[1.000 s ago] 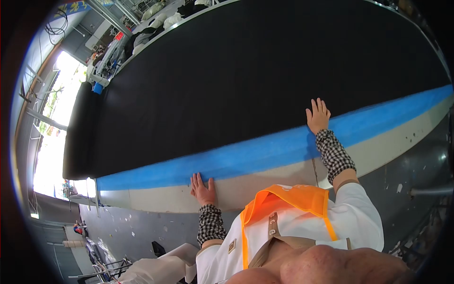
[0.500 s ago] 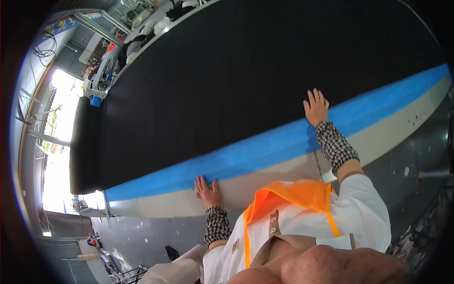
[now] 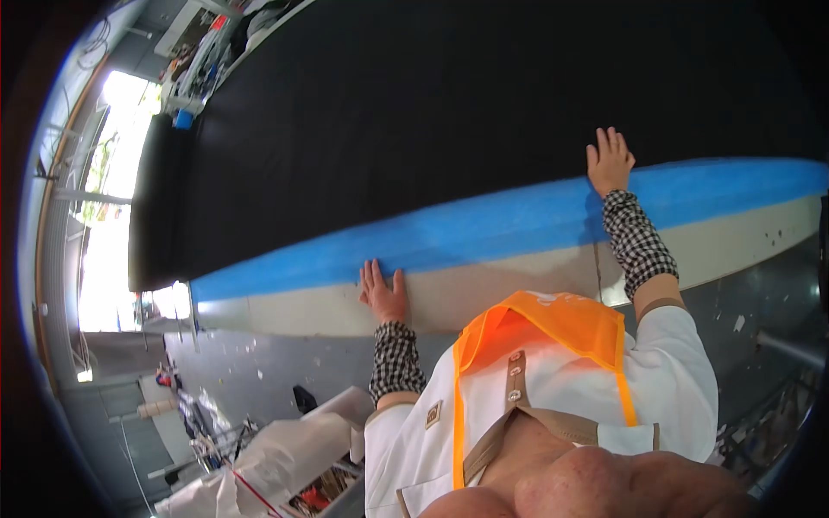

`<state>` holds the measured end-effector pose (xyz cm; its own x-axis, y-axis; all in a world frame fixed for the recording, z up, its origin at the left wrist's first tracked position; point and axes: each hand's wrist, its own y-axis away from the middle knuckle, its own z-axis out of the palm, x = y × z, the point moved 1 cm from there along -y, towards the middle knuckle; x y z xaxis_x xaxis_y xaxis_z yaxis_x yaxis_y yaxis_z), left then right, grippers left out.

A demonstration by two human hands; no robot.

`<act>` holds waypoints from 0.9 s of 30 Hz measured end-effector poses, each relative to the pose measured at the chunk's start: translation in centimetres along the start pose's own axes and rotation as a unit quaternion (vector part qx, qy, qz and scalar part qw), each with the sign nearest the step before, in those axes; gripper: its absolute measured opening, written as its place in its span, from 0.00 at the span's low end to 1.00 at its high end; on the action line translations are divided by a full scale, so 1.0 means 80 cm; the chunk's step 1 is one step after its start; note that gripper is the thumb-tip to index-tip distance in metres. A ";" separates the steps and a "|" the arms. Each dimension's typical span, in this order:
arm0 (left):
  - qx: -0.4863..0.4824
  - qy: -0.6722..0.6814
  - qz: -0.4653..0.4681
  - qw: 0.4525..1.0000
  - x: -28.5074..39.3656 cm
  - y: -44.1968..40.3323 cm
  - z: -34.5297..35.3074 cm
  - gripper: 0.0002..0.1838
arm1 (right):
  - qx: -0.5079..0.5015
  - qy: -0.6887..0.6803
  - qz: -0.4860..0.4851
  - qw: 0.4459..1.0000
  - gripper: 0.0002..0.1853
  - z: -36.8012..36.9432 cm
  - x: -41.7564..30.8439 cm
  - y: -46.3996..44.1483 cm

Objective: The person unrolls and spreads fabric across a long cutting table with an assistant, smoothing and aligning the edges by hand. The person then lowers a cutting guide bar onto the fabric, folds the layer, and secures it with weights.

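Note:
A wide sheet of black fabric (image 3: 389, 129) covers most of the long table. Along its near side shows a strip of blue sheet material (image 3: 466, 226), and nearest me is the pale table edge (image 3: 484, 289). My left hand (image 3: 383, 293) lies flat with fingers apart, its fingertips over the blue strip and its palm on the pale edge. Farther right, my right hand (image 3: 611, 161) rests on the black fabric just past the blue border, fingers stretched out. Neither hand holds anything. Checked sleeve covers wrap both forearms.
A thick black roll (image 3: 154, 207) stands at the table's left end, by a bright window. Machine parts with a blue piece (image 3: 183, 119) sit beyond it. Behind me on the left are a pale wrapped roll (image 3: 289, 445) and shelving with clutter. Scraps dot the grey floor (image 3: 259, 354).
The view has turned and shifted, so the table edge lies flatter and more floor shows at lower left. Both hands remain flat; my right hand appears slightly farther onto the black fabric.

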<state>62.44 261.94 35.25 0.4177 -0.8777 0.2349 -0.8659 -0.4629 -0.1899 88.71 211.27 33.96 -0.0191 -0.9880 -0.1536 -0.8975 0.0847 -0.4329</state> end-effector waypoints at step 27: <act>-0.017 0.011 -0.021 1.000 0.001 0.006 0.004 0.38 | 0.016 -0.068 0.011 0.997 0.27 -0.027 -0.002 0.005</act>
<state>62.18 261.61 34.91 0.4473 -0.8548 0.2633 -0.8570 -0.4938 -0.1471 87.43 211.19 35.70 0.0234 -0.9592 -0.2816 -0.8831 0.1122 -0.4555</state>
